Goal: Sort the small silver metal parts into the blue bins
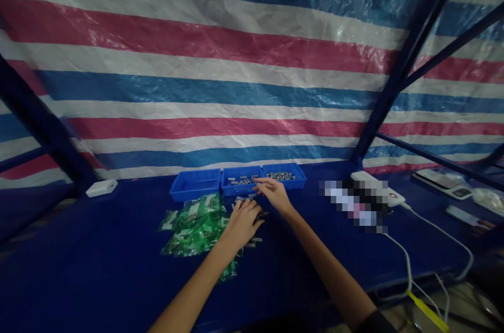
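The blue table (98,249) bears metal pieces (255,240) beside left grip (244,219); its closure is unclear.

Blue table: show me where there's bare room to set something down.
A wide patch lies left, between the white box and green bags; another right, between the right forearm and white cable. The middle is crowded: bags, metal pieces, left hand, right hand and blue bins.
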A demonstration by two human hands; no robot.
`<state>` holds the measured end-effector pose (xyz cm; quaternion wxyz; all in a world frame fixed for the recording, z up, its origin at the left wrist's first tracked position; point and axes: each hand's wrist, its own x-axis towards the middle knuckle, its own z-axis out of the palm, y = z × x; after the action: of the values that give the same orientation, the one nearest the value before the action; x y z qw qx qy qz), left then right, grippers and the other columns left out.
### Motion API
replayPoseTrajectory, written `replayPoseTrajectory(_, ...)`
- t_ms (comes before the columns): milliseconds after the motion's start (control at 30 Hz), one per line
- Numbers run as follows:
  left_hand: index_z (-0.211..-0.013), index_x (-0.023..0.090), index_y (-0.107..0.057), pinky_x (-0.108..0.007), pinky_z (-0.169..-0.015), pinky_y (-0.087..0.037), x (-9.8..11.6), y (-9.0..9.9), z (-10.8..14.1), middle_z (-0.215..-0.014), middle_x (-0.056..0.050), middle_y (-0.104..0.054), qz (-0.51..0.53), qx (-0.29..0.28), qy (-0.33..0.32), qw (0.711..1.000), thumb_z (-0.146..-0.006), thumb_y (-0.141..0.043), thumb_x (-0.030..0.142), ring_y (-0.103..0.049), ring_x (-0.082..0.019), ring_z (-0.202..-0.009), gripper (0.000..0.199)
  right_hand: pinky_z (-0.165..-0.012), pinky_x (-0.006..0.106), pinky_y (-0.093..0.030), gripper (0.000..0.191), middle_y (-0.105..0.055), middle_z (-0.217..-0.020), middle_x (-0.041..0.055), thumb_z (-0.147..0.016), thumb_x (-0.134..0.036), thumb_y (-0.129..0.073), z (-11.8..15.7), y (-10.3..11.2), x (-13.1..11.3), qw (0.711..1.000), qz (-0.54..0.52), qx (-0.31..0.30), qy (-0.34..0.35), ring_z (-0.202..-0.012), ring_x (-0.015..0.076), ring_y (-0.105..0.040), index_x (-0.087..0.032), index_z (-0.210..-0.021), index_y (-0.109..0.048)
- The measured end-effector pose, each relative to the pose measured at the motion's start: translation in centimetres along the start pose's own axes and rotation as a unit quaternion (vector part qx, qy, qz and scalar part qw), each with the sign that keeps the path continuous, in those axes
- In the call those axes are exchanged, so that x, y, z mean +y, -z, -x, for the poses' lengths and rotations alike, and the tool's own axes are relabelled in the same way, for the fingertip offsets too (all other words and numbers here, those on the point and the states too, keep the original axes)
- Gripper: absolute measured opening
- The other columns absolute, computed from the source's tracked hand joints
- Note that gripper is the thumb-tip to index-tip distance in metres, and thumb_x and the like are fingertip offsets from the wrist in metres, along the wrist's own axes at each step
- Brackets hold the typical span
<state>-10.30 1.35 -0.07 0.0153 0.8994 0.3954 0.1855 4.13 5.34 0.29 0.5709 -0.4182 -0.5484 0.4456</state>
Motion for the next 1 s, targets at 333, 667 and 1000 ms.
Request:
replayPoseTrajectory(333, -0.096, 0.022, -0.057, -0.040, -0.092, -0.029, 0.6, -0.5, -0.4, -0.111, -0.005, -0.061, -0.004, 0.002, -0.016, 1.000, -0.076, -0.049, 0.011, -0.045, -0.023, -0.112, 0.025, -0.067, 0.027, -0.051, 0.021, -0.069, -0.070, 0.0023, -0.071, -0.026, -0.055, 0.9, -0.6, 0.7, 0.996, 0.068, -0.033, 0.048, -0.069, 0.0155, -0.065, -0.017, -0.085, -0.068)
replayPoseTrajectory(667, -0.087, 0.023, -0.062, -0.036, -0.079, -0.032, 1.3, 2.3, -2.1, -0.084, -0.001, -0.066, -0.018, -0.007, 0.065, 0.998, -0.074, -0.049, 0.015, -0.053, -0.020, -0.086, 0.020, -0.066, 0.027, -0.050, 0.024, -0.069, -0.072, 0.0036, -0.075, -0.034, -0.053, 0.3, 0.7, 1.9, 0.996, 0.072, -0.021, 0.043, -0.071, 0.0170, -0.066, -0.016, -0.081, -0.068)
replayPoseTrajectory(1000, -0.087, 0.022, -0.064, -0.041, -0.085, -0.032, 1.8, 1.0, -2.1, -0.089, -0.005, -0.065, -0.081, -0.019, 0.109, 0.991, -0.075, -0.057, 0.029, -0.052, -0.025, -0.094, 0.016, -0.064, 0.023, -0.043, 0.019, -0.070, -0.074, 0.0035, -0.076, -0.029, -0.053, 0.9, 1.8, 0.4, 0.923, 0.385, -0.004, -0.007, -0.075, 0.0178, -0.064, -0.021, -0.073, -0.070)
